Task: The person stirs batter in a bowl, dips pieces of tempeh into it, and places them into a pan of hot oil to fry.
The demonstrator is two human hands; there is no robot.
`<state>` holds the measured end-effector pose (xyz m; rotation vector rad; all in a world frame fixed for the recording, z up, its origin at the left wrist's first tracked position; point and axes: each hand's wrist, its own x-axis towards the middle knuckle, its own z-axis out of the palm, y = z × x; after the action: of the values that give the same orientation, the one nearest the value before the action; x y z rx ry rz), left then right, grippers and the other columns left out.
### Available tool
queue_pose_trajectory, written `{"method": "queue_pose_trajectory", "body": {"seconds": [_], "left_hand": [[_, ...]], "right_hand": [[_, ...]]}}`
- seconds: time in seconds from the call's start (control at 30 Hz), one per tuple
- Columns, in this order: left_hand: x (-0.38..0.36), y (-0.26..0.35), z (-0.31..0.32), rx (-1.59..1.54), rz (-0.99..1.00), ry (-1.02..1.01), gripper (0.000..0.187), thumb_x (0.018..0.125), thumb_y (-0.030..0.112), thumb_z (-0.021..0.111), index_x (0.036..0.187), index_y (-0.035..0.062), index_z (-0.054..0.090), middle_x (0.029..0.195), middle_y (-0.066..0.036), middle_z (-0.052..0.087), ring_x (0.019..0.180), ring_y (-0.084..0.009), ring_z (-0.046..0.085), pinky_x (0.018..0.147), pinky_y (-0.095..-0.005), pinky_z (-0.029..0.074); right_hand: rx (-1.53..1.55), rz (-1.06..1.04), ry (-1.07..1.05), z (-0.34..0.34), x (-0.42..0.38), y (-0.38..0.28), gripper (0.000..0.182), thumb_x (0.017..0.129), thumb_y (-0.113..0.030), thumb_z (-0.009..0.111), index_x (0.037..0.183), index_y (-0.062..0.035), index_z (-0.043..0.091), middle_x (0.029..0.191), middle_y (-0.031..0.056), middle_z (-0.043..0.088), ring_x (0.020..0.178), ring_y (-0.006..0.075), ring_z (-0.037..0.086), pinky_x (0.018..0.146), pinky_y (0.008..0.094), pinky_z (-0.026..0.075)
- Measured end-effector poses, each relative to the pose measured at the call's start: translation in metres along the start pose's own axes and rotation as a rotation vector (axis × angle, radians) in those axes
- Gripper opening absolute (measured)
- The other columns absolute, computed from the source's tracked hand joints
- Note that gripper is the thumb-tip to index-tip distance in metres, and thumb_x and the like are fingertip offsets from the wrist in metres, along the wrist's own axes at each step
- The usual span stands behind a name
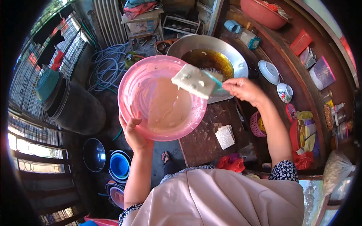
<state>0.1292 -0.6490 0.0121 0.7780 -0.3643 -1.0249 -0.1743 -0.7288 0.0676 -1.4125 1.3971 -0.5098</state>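
Observation:
My left hand [135, 132] is closed on the near rim of a pink plastic basin [127, 81], its thumb over the edge. Thick pale batter [166, 105] lies in the basin, with streaks up the wall. My right hand [245, 90] grips a teal spatula [219, 87]. A flat, rectangular, batter-coated slab [194, 81] covers the spatula's end, over the basin's right rim; I cannot tell whether it is a separate piece or only the coated blade. Behind it, a wide metal wok [239, 62] holds brown oil [205, 58], with bubbles near its front.
White rectangular slices [225, 137] are stacked on the wooden table [200, 130]. Right of it are a pink basket [257, 124], a white bowl [269, 71] and a flowered bowl [284, 92]. A black barrel [81, 109], a coiled hose [109, 64] and blue tubs [120, 165] stand left.

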Motion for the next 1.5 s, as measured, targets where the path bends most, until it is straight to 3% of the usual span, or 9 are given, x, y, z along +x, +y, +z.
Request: {"method": "queue_pose_trajectory", "body": {"seconds": [0.1,0.13,0.4,0.67,0.83,1.03,1.23,1.37,1.5], "left_hand": [[0.004,0.0,0.0,0.062,0.022,0.073,0.068,0.062,0.005,0.044,0.129,0.0045,0.036,0.127,-0.015,0.042,0.117,-0.0307,0.042,0.101,-0.0409,0.035],[0.005,-0.001,-0.004,0.042,0.026,0.107,0.064,0.062,0.005,0.044,0.126,0.0016,0.038,0.123,-0.016,0.045,0.113,-0.0303,0.046,0.099,-0.0406,0.038],[0.008,0.002,-0.048,-0.021,-0.011,0.213,0.054,0.063,0.007,0.048,0.115,-0.005,0.044,0.112,-0.016,0.052,0.106,-0.0301,0.051,0.094,-0.0396,0.042],[0.006,0.006,-0.065,-0.031,-0.019,0.243,0.054,0.062,0.007,0.048,0.115,-0.0052,0.044,0.111,-0.016,0.053,0.103,-0.0296,0.053,0.093,-0.0388,0.043],[0.001,0.001,-0.065,-0.047,-0.052,0.215,0.053,0.062,0.008,0.049,0.114,-0.0054,0.045,0.112,-0.016,0.053,0.103,-0.0296,0.053,0.092,-0.0383,0.044],[-0.027,-0.011,-0.067,0.014,-0.083,0.2,0.057,0.06,0.008,0.05,0.116,-0.0029,0.044,0.112,-0.015,0.054,0.103,-0.0295,0.053,0.092,-0.0385,0.043],[-0.062,-0.026,-0.071,0.064,-0.128,0.186,0.062,0.059,0.008,0.05,0.121,0.0012,0.042,0.117,-0.014,0.05,0.107,-0.0298,0.05,0.093,-0.0391,0.042],[-0.075,-0.029,-0.091,0.091,-0.194,0.149,0.067,0.059,0.008,0.051,0.125,0.0039,0.039,0.122,-0.014,0.047,0.111,-0.0297,0.047,0.095,-0.0398,0.041],[-0.084,-0.03,-0.105,0.124,-0.18,0.122,0.07,0.059,0.008,0.051,0.127,0.0059,0.037,0.123,-0.013,0.046,0.113,-0.0302,0.046,0.097,-0.0406,0.039]], "right_hand": [[-0.087,-0.021,0.109,-0.027,0.024,-0.007,0.031,0.084,-0.036,0.062,0.1,-0.0097,0.064,0.06,-0.0082,0.038,0.052,0.0,0.03,0.042,0.016,0.022],[-0.117,-0.028,0.157,-0.035,0.038,-0.004,0.035,0.081,-0.037,0.064,0.096,-0.0056,0.066,0.074,-0.0011,0.059,0.067,0.01,0.048,0.06,0.0241,0.04],[-0.734,-0.048,0.441,-0.011,0.136,0.032,0.021,0.082,-0.033,0.058,0.086,-0.015,0.067,0.084,0.012,0.065,0.08,0.0298,0.061,0.072,0.0415,0.046],[-1.321,-0.36,0.74,0.0,0.144,0.028,0.019,0.081,-0.025,0.056,0.08,-0.0077,0.063,0.075,0.015,0.063,0.076,0.0313,0.062,0.066,0.0417,0.049],[-0.82,-0.126,0.653,-0.017,0.085,-0.008,0.025,0.085,-0.03,0.055,0.095,-0.0091,0.065,0.084,0.011,0.065,0.082,0.0292,0.063,0.069,0.0414,0.047],[-0.091,-0.231,0.102,0.033,0.001,0.016,0.021,0.086,-0.022,0.058,0.094,-0.0037,0.064,0.073,0.009,0.063,0.067,0.0047,0.053,0.062,0.0244,0.043],[-0.335,-0.497,0.069,0.133,-0.047,0.061,0.025,0.086,-0.02,0.055,0.099,0.0002,0.061,0.093,0.0173,0.063,0.088,0.0335,0.06,0.076,0.0392,0.047],[-0.294,-0.487,0.34,0.105,-0.047,0.084,0.017,0.082,-0.014,0.057,0.094,-0.0026,0.062,0.091,0.016,0.062,0.086,0.0324,0.06,0.075,0.0375,0.047],[-0.405,-0.075,0.529,0.061,-0.034,0.196,0.012,0.079,-0.014,0.06,0.087,-0.0062,0.063,0.088,0.0123,0.063,0.09,0.0308,0.059,0.075,0.0381,0.047]]}}
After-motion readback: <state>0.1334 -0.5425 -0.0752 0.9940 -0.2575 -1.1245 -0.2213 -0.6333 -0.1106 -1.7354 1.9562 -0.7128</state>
